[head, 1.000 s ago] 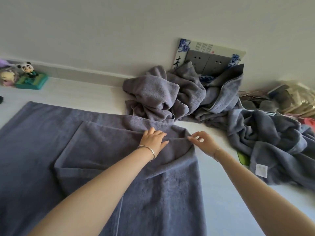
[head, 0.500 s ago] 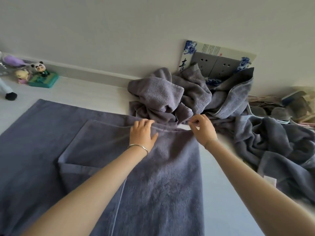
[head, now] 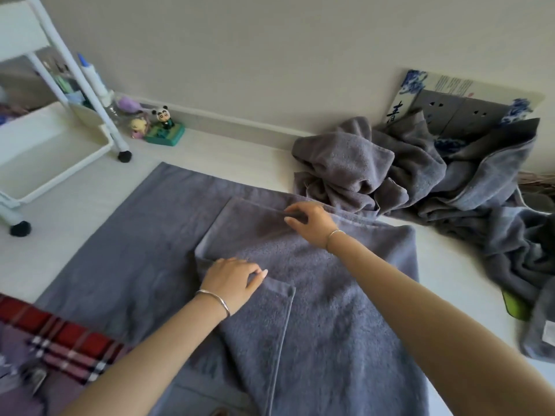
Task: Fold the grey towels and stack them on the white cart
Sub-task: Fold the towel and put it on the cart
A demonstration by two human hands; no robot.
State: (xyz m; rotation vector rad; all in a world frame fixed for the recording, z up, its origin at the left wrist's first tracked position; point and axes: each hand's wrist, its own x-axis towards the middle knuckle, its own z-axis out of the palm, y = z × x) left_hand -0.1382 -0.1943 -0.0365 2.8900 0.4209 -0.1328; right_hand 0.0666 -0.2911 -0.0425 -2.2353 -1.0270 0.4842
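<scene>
While both hands pinched the grey towel's (head: 345, 295) far edge half a second ago, the left hand (head: 232, 279) now presses flat, fingers open, nearer; the right hand (head: 309, 223) pinches the fold; the white cart (head: 60, 151) appears left.

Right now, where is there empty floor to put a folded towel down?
Bare floor lies between the white cart and the spread grey towel, and along the wall between the panda figurine and the towel pile. The right side is crowded.
</scene>
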